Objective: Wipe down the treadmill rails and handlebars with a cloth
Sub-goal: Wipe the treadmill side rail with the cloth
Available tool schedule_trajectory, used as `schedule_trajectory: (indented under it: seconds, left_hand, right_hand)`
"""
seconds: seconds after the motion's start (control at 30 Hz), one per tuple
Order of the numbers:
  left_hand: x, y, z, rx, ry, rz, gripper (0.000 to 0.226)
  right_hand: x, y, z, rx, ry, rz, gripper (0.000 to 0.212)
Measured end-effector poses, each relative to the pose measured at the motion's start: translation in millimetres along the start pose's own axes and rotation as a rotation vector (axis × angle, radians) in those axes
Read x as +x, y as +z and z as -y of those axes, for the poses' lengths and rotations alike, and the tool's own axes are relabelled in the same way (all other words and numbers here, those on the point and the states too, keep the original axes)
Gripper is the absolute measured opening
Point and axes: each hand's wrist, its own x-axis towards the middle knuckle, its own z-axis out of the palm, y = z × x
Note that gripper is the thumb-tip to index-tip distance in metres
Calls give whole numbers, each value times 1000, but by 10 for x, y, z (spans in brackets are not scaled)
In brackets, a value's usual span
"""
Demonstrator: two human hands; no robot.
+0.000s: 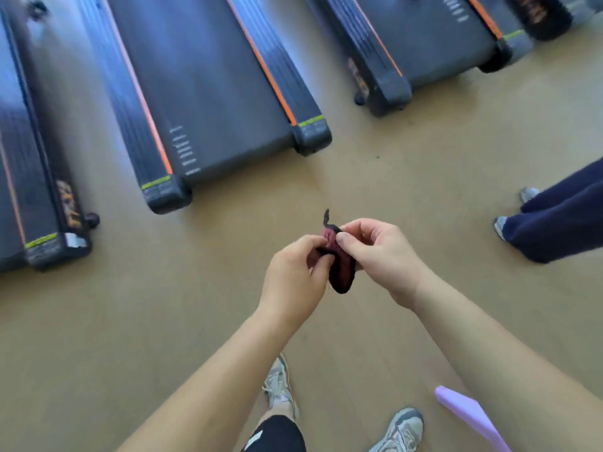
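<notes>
A small dark red cloth [341,272], bunched and edged in black, hangs between both my hands over the tan floor. My left hand [293,278] pinches its lower left part. My right hand [378,252] pinches its top with thumb and forefinger. Ahead stands a black treadmill [202,86] with orange side stripes along its deck rails; its rear end faces me. Its handlebars are out of view.
Another treadmill [36,177] lies at the far left and a third [408,40] at the upper right. A person's dark-trousered legs [554,220] stand at the right edge. My own shoes [280,386] and a lilac object [470,415] are at the bottom.
</notes>
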Motion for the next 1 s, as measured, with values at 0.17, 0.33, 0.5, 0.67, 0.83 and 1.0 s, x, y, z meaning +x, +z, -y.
schedule_trajectory:
  seconds: [0.17, 0.33, 0.5, 0.67, 0.83, 1.0]
  left_hand:
    - [40, -1449, 32, 145, -43, -46, 14]
    - [410, -2288, -285, -149, -40, -253, 65]
    - [1338, -2595, -854, -453, -30, -296, 79]
    - [2381, -2845, -1447, -569, 8, -456, 15]
    - [3294, -3243, -1872, -464, -12, -539, 13]
    - [4045, -3679, -2194, -357, -17, -477, 11]
  right_hand:
    - [259, 840, 1387, -170, -256, 27, 11]
    - [513, 1231, 2445, -224, -359, 283, 7]
    - [1134, 1215, 3257, -137, -425, 480, 10]
    - [2137, 943, 4028, -154, -466, 491, 8]
    - [3195, 771, 4686, -383, -509, 347, 26]
    - [3733, 827, 5153, -180, -422, 562, 14]
